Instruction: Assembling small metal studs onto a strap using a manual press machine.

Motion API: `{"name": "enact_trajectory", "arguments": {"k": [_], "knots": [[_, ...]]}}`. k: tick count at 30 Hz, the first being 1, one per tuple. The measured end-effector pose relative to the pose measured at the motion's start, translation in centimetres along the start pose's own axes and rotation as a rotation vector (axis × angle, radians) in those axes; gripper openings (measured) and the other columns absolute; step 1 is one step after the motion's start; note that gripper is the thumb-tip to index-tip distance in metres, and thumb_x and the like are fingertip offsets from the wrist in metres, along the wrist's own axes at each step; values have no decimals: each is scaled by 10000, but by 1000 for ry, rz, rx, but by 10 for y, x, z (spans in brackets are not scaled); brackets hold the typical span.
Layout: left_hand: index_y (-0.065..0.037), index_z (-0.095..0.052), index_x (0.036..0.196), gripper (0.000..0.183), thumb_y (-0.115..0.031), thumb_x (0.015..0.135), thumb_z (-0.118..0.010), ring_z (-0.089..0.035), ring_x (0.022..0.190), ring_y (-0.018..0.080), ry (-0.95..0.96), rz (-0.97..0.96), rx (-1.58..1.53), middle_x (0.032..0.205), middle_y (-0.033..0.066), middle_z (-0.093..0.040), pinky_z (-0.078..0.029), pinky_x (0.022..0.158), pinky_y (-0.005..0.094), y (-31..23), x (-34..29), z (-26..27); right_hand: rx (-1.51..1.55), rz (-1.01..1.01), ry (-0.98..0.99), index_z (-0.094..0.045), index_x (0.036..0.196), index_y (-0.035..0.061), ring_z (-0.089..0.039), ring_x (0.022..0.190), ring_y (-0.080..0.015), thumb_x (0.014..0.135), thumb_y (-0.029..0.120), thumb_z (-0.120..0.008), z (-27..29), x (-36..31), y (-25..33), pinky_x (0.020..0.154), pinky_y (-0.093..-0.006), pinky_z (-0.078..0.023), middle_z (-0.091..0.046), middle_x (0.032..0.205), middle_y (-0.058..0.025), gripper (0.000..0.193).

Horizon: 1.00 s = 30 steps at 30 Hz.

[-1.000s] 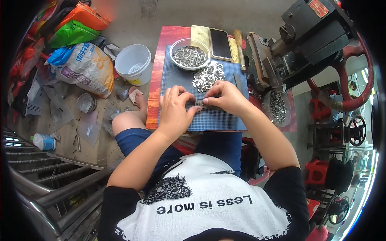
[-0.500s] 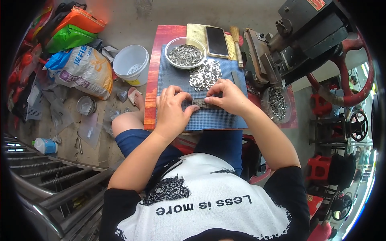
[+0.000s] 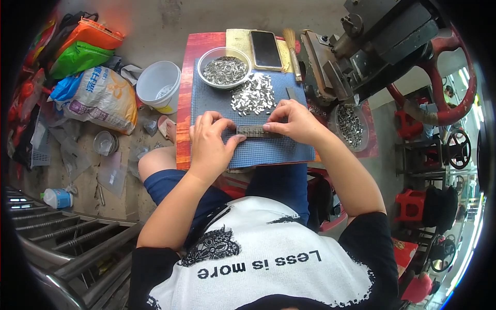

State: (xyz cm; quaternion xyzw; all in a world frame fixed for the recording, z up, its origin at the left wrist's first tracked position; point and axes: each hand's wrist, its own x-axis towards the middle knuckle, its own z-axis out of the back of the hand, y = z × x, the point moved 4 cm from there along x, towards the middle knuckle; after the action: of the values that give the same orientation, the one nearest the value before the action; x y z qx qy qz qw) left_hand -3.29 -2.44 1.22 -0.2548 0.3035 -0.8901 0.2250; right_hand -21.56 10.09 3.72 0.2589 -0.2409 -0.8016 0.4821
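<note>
A narrow slotted metal block (image 3: 251, 131) lies on the blue textured mat (image 3: 279, 151) in front of me. My left hand (image 3: 211, 144) holds the block's left end between thumb and forefinger. At the other end, the thumb and fingertips of my right hand (image 3: 294, 123) are pinched together on it; any small part between them is too small to make out. Just beyond my hands is a loose pile of small shiny metal pieces (image 3: 253, 95). Behind that pile, a clear round bowl (image 3: 200, 77) is full of thin metal pins (image 3: 225, 70).
A phone (image 3: 266, 50) on a yellow cloth (image 3: 235, 37) and a brush (image 3: 292, 54) lie at the far edge. A heavy machine press (image 3: 372, 57) and a tub of metal parts (image 3: 351, 127) stand right. A white bucket (image 3: 159, 82) and sacks (image 3: 98, 98) are left.
The whole view has shifted, so the table appears further left. Both hands stay at the block's ends; the right fingertips are slightly further from the left hand's.
</note>
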Motion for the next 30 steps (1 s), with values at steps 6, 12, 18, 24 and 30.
{"name": "enact_trajectory", "arguments": {"k": [6, 12, 18, 24, 30], "knots": [[-95, -720, 900, 261, -271, 744, -833, -525, 1070, 262, -5, -5, 2, 1061, 66, -565, -363, 928, 408, 0, 0, -1, -71, 64, -59, -765, 873, 66, -584, 960, -231, 812, 227, -813, 5, -5, -8, 858, -348, -474, -612, 906, -66, 179], [-95, -718, 896, 260, -274, 745, -832, -522, 1071, 265, -9, -14, 5, 1056, 69, -563, -362, 921, 410, 1, 1, 0, 14, 6, -29, -770, 888, 61, -586, 931, -214, 811, 186, -803, 13, -13, -15, 861, -338, -472, -594, 889, -55, 150], [-93, -713, 897, 264, -270, 742, -832, -522, 1065, 264, -14, -27, -1, 1050, 69, -562, -364, 915, 408, 1, 0, 3, 70, -74, -12, -757, 909, 26, -638, 923, -274, 826, 223, -774, 16, -7, -14, 842, -381, -501, -660, 930, -128, 215], [-90, -712, 913, 266, -262, 747, -831, -526, 1046, 269, -24, -43, -7, 1044, 72, -562, -368, 909, 411, -4, 0, 2, 358, 85, -527, -753, 978, 9, -595, 662, -108, 889, 204, -740, 26, 57, 42, 626, -293, -477, -713, 767, -38, 215], [-90, -714, 926, 266, -266, 759, -824, -523, 1046, 271, -41, -41, -3, 1044, 73, -564, -366, 910, 414, -2, -3, 2, -22, 81, -614, -727, 965, -8, -709, 749, -242, 884, 163, -713, 40, 48, 36, 722, -333, -550, -734, 865, -166, 191]]}}
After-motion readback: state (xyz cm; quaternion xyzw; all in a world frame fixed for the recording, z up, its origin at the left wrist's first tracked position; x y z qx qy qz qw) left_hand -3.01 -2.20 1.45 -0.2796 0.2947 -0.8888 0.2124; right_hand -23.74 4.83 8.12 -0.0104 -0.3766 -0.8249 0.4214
